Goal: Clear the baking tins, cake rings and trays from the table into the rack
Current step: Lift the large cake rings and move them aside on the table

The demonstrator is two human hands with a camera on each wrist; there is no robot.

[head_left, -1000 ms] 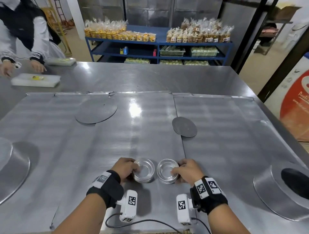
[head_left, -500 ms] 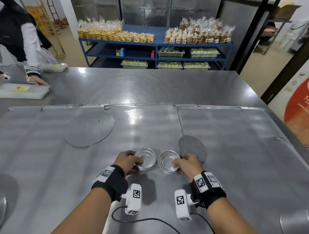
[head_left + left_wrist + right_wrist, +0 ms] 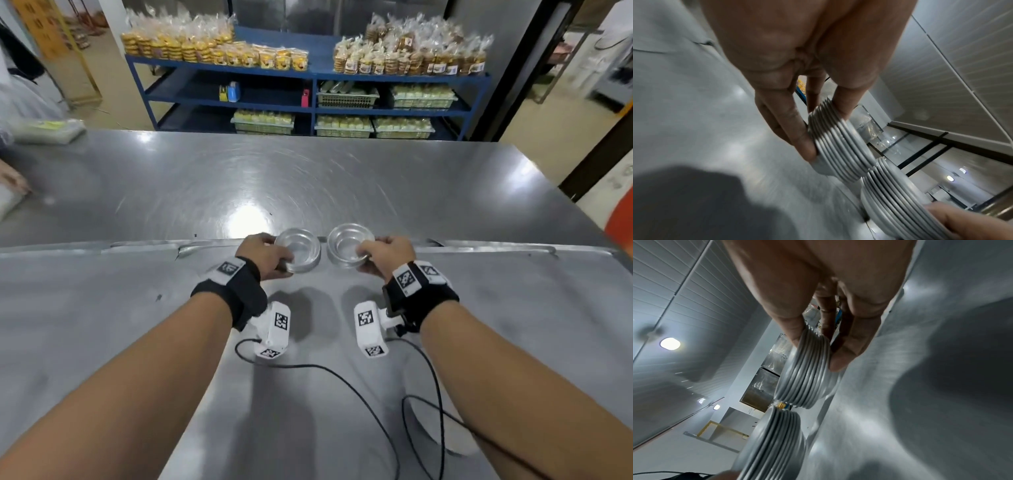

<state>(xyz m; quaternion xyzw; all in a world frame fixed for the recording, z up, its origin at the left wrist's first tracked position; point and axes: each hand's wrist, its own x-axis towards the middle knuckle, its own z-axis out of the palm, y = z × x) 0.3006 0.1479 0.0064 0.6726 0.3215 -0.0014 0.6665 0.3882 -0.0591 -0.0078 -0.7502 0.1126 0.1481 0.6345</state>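
Observation:
Two stacks of several small round metal tins are held side by side above the steel table. My left hand (image 3: 274, 255) grips the left tin stack (image 3: 298, 250) by its near rim, thumb on top and fingers beneath. My right hand (image 3: 373, 251) pinches the right tin stack (image 3: 349, 245) in the same way. The left wrist view shows the left hand (image 3: 818, 126) clamping the ribbed left stack (image 3: 838, 146), with the right stack (image 3: 896, 199) just beyond it. In the right wrist view, the right hand (image 3: 818, 350) holds its stack (image 3: 807, 374) beside the left stack (image 3: 777, 443).
Flat metal trays (image 3: 102, 342) cover the near part of the steel table (image 3: 308, 178). A blue shelving unit (image 3: 308, 85) with bagged baked goods stands behind it. A white packet (image 3: 48, 132) lies at the far left edge. Wrist camera cables (image 3: 342, 373) trail below my arms.
Both hands have lifted their tin stacks off the table and carried them forward. The view has shifted, so the flat discs and big rings have dropped out of sight.

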